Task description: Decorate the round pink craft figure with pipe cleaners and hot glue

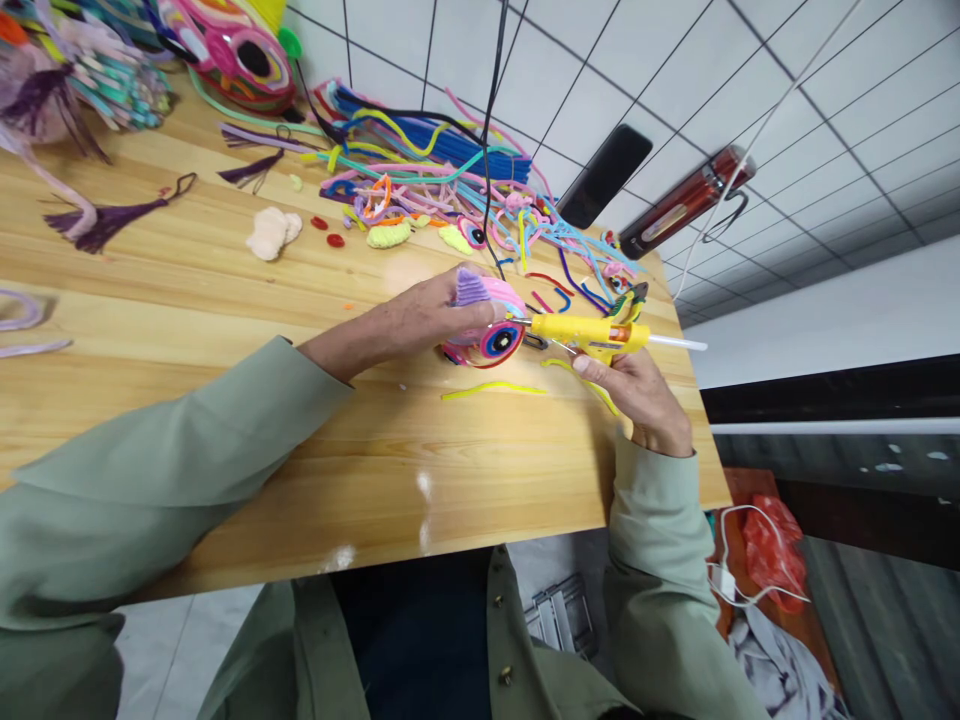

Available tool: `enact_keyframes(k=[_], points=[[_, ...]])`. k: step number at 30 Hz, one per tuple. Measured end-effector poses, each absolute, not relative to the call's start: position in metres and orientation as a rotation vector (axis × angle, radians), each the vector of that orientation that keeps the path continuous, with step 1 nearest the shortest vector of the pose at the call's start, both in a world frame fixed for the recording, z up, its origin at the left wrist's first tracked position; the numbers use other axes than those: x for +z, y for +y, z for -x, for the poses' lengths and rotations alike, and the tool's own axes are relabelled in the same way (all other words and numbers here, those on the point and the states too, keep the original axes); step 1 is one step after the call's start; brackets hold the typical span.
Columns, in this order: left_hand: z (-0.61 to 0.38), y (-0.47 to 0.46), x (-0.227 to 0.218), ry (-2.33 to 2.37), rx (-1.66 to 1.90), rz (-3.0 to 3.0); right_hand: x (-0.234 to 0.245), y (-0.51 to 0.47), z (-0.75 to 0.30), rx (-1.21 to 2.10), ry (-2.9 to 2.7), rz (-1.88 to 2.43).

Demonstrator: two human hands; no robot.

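My left hand [420, 318] is closed around a pink and purple pipe-cleaner craft piece [487, 318] with a round red, blue and black coil on its front. It holds the piece just above the wooden table [225, 420]. My right hand [637, 395] grips a yellow hot glue gun [592, 335], its nozzle pointing left and touching the craft piece. A clear glue stick [675, 343] juts out of the gun's back end. Under the hands lies a loose yellow pipe cleaner [495, 389].
A tangled heap of coloured pipe cleaners [435, 170] covers the far side of the table. Purple tassels [105, 225], a cream fluffy piece [270, 233] and finished crafts [240, 50] lie at the left. A black cable [491, 130] hangs down. A red bag [772, 545] sits on the floor.
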State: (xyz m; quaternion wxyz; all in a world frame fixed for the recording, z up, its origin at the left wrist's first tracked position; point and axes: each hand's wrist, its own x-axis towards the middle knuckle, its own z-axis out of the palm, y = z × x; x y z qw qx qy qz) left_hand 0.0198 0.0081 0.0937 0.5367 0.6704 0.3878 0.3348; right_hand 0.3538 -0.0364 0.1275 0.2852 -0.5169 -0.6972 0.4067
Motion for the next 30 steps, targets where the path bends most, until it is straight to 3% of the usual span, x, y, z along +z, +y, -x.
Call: enact_keyframes(k=[30], points=[[-0.0194, 0.0089, 0.0893, 0.926, 0.794, -1.586, 0.1265, -0.037, -0.3536, 1.093, -1.833, 1.374]])
